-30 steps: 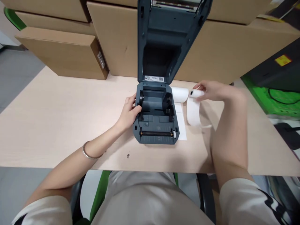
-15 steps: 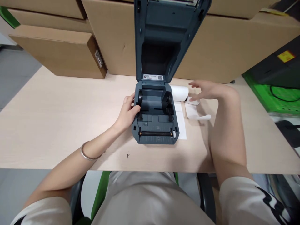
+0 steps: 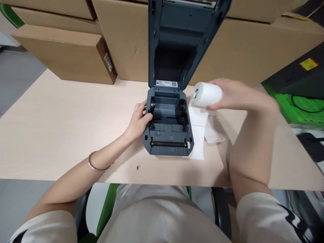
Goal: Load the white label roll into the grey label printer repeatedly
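A dark blue-grey label printer [image 3: 165, 130] stands on the table with its lid [image 3: 179, 37] raised and its roll bay bare. My left hand [image 3: 139, 121] grips the printer's left side wall, thumb over the rim, fingers partly hidden outside it. Right of the printer, my right hand [image 3: 224, 94] is closed around a white label roll [image 3: 207, 94], holding it by its right end. A strip of white labels [image 3: 197, 135] hangs from the roll down onto the tabletop. Beside the strip lies a pale sheet of paper [image 3: 212, 130], partly under the roll and hand.
Large cardboard boxes [image 3: 136, 44] line the back of the table, close behind the lid. A flatter carton [image 3: 65, 60] leans at the back left. Towards the right stand a green box [image 3: 298, 108] and a black case [image 3: 298, 71]. A small dark mark [image 3: 138, 167] is near the front edge.
My right hand has taken hold of the label roll and lifted it, turning it a little. The label strip has shifted towards me. My left hand stays on the printer.
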A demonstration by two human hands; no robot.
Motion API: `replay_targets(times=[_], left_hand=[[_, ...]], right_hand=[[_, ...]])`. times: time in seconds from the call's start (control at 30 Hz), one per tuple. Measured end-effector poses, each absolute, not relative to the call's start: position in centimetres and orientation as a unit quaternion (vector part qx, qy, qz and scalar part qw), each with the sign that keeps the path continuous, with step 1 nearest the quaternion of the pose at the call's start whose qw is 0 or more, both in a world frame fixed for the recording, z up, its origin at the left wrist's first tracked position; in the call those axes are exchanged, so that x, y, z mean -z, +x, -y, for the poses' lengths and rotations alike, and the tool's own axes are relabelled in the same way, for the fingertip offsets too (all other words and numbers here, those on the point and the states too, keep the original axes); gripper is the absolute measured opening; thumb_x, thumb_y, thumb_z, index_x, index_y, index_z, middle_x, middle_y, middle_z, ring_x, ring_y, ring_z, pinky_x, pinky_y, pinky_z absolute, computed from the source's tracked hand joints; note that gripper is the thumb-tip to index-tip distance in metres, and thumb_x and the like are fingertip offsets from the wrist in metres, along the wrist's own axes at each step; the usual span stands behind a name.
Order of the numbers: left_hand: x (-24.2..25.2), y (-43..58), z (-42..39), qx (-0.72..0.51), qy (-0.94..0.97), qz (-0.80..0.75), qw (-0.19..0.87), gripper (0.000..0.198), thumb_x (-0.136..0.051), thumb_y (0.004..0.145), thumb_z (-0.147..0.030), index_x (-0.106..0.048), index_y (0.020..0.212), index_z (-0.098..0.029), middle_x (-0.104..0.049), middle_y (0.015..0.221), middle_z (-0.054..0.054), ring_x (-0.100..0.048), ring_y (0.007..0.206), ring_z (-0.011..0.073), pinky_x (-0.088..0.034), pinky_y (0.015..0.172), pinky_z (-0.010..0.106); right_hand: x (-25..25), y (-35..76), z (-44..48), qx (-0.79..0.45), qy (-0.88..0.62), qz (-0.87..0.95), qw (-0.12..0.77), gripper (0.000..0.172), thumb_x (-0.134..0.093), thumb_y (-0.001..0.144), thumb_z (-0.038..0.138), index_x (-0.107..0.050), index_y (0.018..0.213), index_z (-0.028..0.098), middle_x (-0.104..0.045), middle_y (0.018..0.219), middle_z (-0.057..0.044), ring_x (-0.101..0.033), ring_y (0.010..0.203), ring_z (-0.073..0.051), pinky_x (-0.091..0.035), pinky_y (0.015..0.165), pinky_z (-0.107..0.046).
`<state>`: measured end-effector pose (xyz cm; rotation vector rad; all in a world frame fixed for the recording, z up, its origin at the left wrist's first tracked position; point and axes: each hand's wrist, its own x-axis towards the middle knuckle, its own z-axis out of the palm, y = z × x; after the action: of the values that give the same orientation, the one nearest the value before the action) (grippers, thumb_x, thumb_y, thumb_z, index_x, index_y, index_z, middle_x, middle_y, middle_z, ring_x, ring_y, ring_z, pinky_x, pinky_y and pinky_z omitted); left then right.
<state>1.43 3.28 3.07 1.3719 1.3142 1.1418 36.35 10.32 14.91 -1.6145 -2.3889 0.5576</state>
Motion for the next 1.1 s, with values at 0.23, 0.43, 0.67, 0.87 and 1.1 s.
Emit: replay_targets(times=[0.23, 0.43, 0.67, 0.87, 1.1], left_hand=[[-3.1, 1.4, -3.4, -0.445, 0.571, -0.537, 0.433, 0.072, -0.066, 0.078, -0.026, -0.074, 0.149, -0.027, -0.063, 0.135, 0.01, -0.053, 0.146, 0.0375, -0.049, 0.133, 0.055], [-3.1, 1.4, -3.4, -0.443, 0.572, -0.539, 0.431, 0.071, -0.066, 0.082, -0.026, -0.071, 0.153, -0.028, -0.064, 0.137, 0.009, -0.053, 0.146, 0.0363, -0.046, 0.134, 0.052], [-3.4, 1.6, -3.2, -0.414, 0.58, -0.55, 0.434, 0.078, -0.062, 0.085, -0.029, -0.063, 0.163, -0.022, -0.061, 0.141, 0.012, -0.054, 0.147, 0.0365, -0.045, 0.133, 0.052], [-3.6, 1.8, -3.1, -0.4, 0.581, -0.553, 0.443, 0.083, -0.06, 0.087, -0.03, -0.055, 0.169, -0.021, -0.059, 0.146, 0.013, -0.054, 0.148, 0.0369, -0.046, 0.133, 0.055], [-3.6, 1.9, -3.2, -0.406, 0.581, -0.549, 0.442, 0.084, -0.06, 0.083, -0.029, -0.058, 0.167, -0.018, -0.059, 0.143, 0.014, -0.053, 0.15, 0.0368, -0.046, 0.134, 0.053]], right_hand=[[-18.7, 38.0, -6.4, -0.239, -0.441, 0.862, 0.076, 0.084, -0.1, 0.059, 0.082, -0.082, 0.129, 0.04, -0.086, 0.116, -0.004, -0.081, 0.097, -0.04, -0.071, 0.089, -0.06], [-15.7, 28.5, -6.1, -0.253, -0.414, 0.858, 0.169, 0.077, -0.095, 0.066, 0.047, -0.078, 0.139, 0.03, -0.081, 0.144, -0.006, -0.076, 0.126, -0.044, -0.062, 0.115, -0.062], [-11.1, 24.7, -7.4, -0.036, -0.496, 0.85, 0.174, 0.076, -0.083, 0.074, 0.031, -0.07, 0.149, 0.024, -0.078, 0.143, -0.014, -0.069, 0.138, -0.05, -0.046, 0.125, -0.073], [-8.8, 24.4, -8.3, 0.037, -0.447, 0.881, 0.151, 0.069, -0.082, 0.083, 0.028, -0.07, 0.15, 0.023, -0.077, 0.143, -0.014, -0.068, 0.14, -0.045, -0.029, 0.142, -0.072], [-8.5, 23.7, -7.8, 0.052, -0.476, 0.871, 0.112, 0.076, -0.091, 0.086, 0.035, -0.069, 0.156, 0.014, -0.068, 0.16, -0.024, -0.06, 0.153, -0.049, -0.024, 0.144, -0.076]])
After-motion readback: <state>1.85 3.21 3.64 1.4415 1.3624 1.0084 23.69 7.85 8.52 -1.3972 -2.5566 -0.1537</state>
